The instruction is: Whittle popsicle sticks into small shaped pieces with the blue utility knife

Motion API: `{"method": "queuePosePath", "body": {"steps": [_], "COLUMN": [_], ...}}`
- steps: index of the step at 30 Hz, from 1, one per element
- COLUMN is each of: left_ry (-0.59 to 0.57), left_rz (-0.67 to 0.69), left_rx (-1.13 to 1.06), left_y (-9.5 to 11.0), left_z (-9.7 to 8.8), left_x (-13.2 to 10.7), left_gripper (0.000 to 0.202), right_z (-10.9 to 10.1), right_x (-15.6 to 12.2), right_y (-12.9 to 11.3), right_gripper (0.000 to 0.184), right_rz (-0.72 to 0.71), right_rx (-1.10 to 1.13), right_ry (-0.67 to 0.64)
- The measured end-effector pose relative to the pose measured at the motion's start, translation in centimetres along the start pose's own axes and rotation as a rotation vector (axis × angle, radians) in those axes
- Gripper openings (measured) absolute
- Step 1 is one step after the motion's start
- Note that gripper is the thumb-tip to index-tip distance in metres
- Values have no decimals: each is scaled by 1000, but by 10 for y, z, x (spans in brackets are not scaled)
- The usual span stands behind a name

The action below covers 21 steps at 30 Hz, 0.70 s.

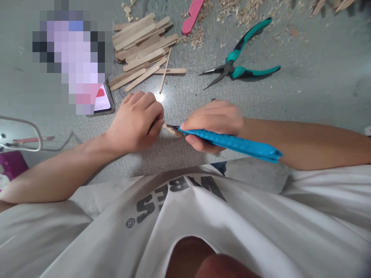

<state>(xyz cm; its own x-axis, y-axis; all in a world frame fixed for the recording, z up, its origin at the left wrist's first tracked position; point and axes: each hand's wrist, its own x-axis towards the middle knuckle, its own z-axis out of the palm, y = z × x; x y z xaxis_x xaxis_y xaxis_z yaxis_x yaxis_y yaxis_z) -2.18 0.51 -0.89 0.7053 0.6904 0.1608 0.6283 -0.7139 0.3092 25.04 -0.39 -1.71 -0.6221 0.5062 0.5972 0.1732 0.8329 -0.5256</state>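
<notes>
My right hand (216, 119) is closed around a blue utility knife (237, 143). Its dark blade points left, toward my left hand (142, 121). The fingers of that left hand are curled in a pinch on a thin wooden craft stick (173, 132), whose pale end sticks out below the blade. The blade appears to touch or lie very near the stick; the exact contact cannot be made out. Most of the stick is hidden by my fingers.
Beyond my hands lies a pile of craft sticks (142, 42). Needle-nose pliers (228, 68) with teal handles rest spread at the right. Wood shavings (240, 11) and a pink tool (193, 17) are farther back. A phone (102, 102), partly blurred, and a white cable (37, 133) are left.
</notes>
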Motion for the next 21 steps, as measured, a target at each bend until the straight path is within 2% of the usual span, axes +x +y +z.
{"method": "queuePosePath", "body": {"steps": [8, 16, 21], "left_ry": [7, -64, -57], "left_rz": [-3, -120, -92], "left_rx": [-7, -110, -54], "left_y": [1, 1, 2], "left_z": [0, 0, -1], "left_x": [0, 1, 1], "left_gripper": [9, 9, 16], "right_z": [-1, 0, -3], "right_x": [-1, -3, -2], "right_y": [0, 1, 0], "right_gripper": [8, 6, 11], "right_rz": [-11, -19, -61], "right_rx": [-31, -41, -75], "right_ry": [-28, -34, -99]}}
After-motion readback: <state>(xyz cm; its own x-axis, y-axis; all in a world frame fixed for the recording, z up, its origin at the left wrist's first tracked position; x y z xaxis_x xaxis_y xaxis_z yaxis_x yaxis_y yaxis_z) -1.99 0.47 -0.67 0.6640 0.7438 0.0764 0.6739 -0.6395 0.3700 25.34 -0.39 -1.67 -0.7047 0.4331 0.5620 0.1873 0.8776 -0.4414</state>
